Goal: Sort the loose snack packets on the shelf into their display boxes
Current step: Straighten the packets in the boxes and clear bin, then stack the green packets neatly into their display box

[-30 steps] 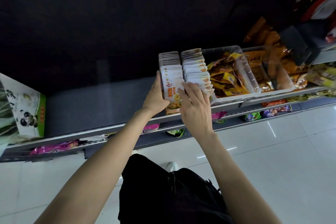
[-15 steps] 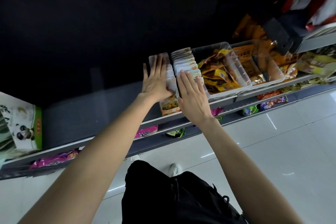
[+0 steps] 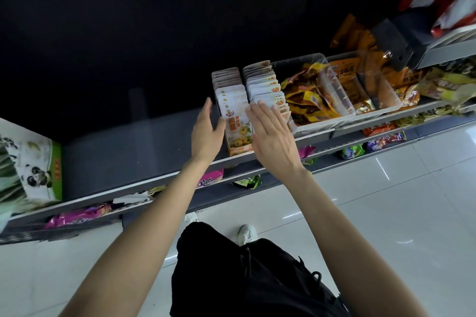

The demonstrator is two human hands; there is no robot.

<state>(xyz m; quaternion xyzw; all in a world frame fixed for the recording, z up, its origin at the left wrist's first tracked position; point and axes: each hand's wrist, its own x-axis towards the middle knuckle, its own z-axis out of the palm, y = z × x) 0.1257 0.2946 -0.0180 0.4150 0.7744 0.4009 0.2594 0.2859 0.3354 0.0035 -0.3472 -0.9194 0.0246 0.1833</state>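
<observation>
Hands flat and empty: left hand point(image 3: 206, 131) beside, right hand point(image 3: 273, 136) over 2 white packet rows point(image 3: 233, 100); squaring evenly, pressing lightly inside display box point(image 3: 238, 144).

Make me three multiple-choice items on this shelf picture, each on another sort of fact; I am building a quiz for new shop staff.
1. Where does the clear bin of yellow packets stand?
A. Right of the white packets
B. Left of the panda box
C. On the floor

2. How many rows do the white packets form?
A. One
B. Two
C. Four

3. How is the right hand held?
A. Clenched in a fist
B. Fingers straight, near the front of the packets
C. Gripping a yellow packet

Key: 1 A, the bin sits directly right of the white rows on the same shelf. 2 B, two side-by-side rows show. 3 B, the fingers lie extended at the front packets and curl round nothing; the left hand is likewise open, beside the display box.
</observation>
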